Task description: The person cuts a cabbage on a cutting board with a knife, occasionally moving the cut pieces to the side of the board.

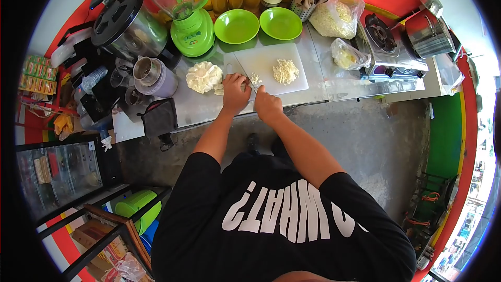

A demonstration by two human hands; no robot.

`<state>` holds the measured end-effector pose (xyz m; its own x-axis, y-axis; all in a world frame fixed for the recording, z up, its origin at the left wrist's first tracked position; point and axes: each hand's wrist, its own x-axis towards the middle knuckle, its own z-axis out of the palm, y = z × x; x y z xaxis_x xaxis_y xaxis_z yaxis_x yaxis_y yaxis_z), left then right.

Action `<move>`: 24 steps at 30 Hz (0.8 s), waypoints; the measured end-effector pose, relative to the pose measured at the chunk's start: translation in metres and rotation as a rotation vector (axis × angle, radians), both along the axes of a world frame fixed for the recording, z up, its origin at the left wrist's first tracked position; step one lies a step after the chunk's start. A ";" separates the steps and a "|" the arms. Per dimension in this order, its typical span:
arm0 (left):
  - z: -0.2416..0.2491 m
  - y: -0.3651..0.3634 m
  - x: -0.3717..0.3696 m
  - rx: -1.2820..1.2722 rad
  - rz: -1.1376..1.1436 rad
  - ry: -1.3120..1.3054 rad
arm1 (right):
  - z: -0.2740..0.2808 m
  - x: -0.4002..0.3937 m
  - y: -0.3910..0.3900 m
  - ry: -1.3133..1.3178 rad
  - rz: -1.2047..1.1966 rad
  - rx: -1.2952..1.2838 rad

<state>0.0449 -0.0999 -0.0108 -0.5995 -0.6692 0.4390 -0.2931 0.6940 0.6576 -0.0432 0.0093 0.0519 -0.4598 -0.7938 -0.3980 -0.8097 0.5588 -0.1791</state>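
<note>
A white cutting board [292,55] lies on the metal counter. My right hand [268,105] is closed round the handle of a knife [244,71], whose blade slants up and left over the board. Close beside it, my left hand [236,93] has its fingers curled down at the board's left edge; what they press on is mostly hidden. A few chopped pale bits [255,78] lie just right of the blade. Farther right on the board is a larger chopped pile [285,71]. A round, pale, layered heap [204,77] sits left of the board.
Behind the board stand two green bowls [236,26] and a green blender [192,36]. A metal-topped jug [155,77] is at the left. Bags of pale food [338,18] and a stove [389,47] are to the right. A black pouch [159,117] hangs at the front edge.
</note>
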 end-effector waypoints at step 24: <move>0.005 0.009 0.015 -0.094 0.025 -0.048 | -0.007 0.014 0.009 -0.041 -0.054 -0.019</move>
